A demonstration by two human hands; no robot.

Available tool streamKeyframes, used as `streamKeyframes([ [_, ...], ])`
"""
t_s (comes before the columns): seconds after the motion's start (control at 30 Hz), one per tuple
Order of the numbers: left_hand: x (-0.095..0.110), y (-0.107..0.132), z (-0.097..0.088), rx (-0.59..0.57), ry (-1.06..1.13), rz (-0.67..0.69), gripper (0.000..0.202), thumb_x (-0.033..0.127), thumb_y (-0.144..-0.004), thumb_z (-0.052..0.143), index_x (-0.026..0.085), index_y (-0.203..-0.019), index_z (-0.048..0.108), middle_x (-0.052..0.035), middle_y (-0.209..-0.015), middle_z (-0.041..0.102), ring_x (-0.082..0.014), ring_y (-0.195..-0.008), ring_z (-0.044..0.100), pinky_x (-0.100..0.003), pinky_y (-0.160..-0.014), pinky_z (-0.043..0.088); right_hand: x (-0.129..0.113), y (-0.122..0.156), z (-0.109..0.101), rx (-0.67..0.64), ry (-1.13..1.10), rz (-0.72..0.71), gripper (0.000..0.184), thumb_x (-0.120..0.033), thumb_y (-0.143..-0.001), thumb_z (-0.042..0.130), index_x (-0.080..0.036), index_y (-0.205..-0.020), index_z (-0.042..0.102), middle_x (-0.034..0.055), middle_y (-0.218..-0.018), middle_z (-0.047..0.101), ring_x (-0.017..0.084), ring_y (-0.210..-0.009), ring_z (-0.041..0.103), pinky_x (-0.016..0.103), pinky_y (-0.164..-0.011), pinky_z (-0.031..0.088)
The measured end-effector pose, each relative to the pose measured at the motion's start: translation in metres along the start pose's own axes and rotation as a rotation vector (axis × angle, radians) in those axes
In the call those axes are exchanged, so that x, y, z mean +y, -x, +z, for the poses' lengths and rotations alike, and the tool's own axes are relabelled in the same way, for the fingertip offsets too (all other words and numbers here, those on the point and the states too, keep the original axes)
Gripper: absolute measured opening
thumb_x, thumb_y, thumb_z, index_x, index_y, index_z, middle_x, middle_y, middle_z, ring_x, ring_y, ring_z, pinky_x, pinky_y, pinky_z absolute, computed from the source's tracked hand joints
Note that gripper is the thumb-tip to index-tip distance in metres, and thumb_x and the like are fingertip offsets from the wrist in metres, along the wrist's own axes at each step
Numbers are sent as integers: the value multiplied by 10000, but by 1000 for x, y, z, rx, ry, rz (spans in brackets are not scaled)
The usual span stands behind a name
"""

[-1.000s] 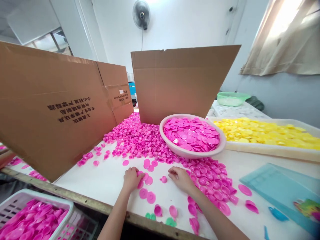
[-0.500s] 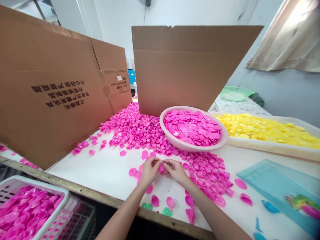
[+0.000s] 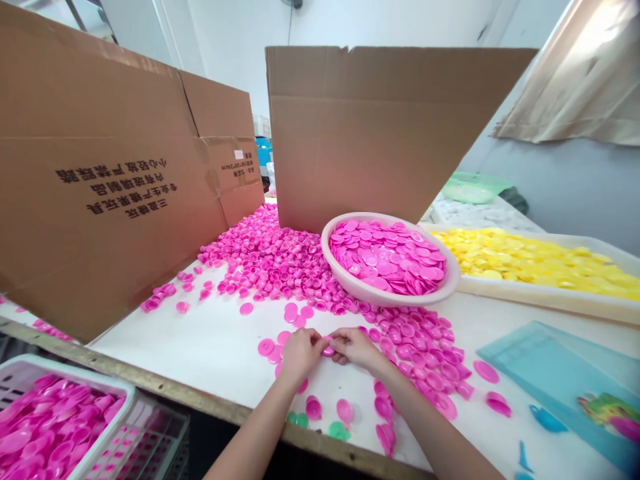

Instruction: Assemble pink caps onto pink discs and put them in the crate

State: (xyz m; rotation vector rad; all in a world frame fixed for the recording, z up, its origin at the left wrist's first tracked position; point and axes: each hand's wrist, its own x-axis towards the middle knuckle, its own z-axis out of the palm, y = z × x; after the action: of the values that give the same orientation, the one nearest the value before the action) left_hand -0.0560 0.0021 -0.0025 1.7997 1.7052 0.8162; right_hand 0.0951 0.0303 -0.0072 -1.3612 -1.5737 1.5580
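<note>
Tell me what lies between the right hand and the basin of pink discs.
In the head view, loose pink plastic caps lie between the right hand and the basin.

Pink plastic piece (image 3: 328,351) partly hidden by left hand (image 3: 301,353) and right hand (image 3: 356,348); white basket (image 3: 65,365) cut off bottom left, blue tray (image 3: 550,380) cut off right

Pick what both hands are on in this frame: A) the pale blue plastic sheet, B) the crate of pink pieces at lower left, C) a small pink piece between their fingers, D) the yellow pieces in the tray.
C: the left hand and right hand meet at a small pink plastic piece, which sits between their fingertips.
</note>
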Motion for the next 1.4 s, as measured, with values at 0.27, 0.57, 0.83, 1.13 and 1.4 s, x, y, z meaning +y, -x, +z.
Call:
streamKeyframes([
  [0.27,-1,-19,-4,-155,-57,-62,508,548,-760,319,151,-588,586,-60,-584,597,-159,-554,537,-255,-542,358,-6,1,6,59,14,39,66,-190,-717,567,-124,-721,559,19,-525,605,128,-500,598,205,-469,485],
  [0.57,20,-29,18,138,-446,38,333,373,-816,287,172,-930,526,-107,-948,524,-253,-915,440,-364,-746,305,-6,3,5,10,-2,110,138,-249,-724,569,-144,-725,478,6,-507,596,119,-452,589,175,-403,458],
  [0.83,12,-32,23,74,-455,44,303,352,-840,239,209,-904,499,-58,-949,441,-202,-874,378,-324,-721,277,-16,-17,-7,-311,49,339,105,-165,-780,499,-144,-771,396,22,-453,584,155,-479,616,200,-448,497],
  [1.13,18,-26,23,205,-504,120,308,319,-858,230,189,-869,509,-69,-891,505,-208,-861,421,-320,-708,277,-6,-7,5,-96,40,226,54,-183,-830,411,-159,-825,363,-12,-412,546,154,-433,596,200,-401,472],
  [1.4,7,23,-40,91,-357,64,308,371,-861,241,208,-821,499,-2,-697,597,-122,-631,543,-212,-543,290,-21,15,23,-85,188,-126,185,-291,-804,416,-140,-889,483,52,-715,614,141,-535,606,237,-475,477],
])
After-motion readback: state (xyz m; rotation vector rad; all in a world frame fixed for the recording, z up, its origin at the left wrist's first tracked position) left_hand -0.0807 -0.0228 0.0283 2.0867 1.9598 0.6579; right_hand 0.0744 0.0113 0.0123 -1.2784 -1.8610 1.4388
